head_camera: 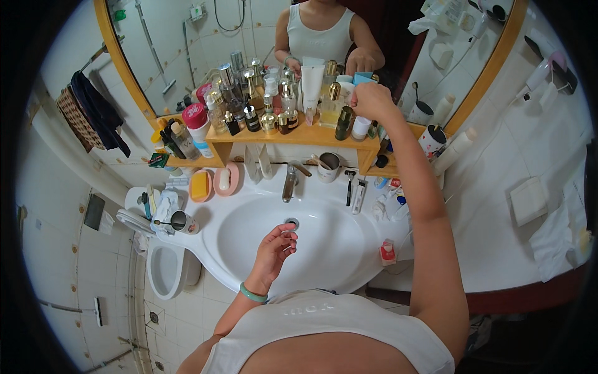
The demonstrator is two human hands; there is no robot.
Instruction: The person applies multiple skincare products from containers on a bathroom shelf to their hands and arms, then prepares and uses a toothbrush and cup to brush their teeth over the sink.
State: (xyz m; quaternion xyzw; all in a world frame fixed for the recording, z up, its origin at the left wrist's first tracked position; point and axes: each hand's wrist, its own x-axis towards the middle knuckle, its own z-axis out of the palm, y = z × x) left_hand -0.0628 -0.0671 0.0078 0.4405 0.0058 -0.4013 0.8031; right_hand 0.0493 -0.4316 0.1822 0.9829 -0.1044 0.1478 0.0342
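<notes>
My right hand (376, 99) reaches over the right end of the wooden shelf (285, 137) below the mirror. Its fingertips point down among the bottles there, and what they touch is hidden. Close by are a light-blue item (363, 78), a perfume bottle with yellow liquid (331, 110), a dark green bottle (344, 124) and a white-capped jar (360, 128). A white squeeze tube (312, 89) stands upright farther left. My left hand (275, 250) hovers over the white washbasin (252, 233), fingers loosely curled and apart, with nothing in it.
Behind the basin rises a faucet (289, 182), with a cup (328, 168) beside it. Soap dishes (226, 179), a razor (349, 187) and a trimmer (359, 197) lie along the rim. A mug (184, 222) stands left, above a toilet (167, 269). The mirror (261, 28) backs the shelf.
</notes>
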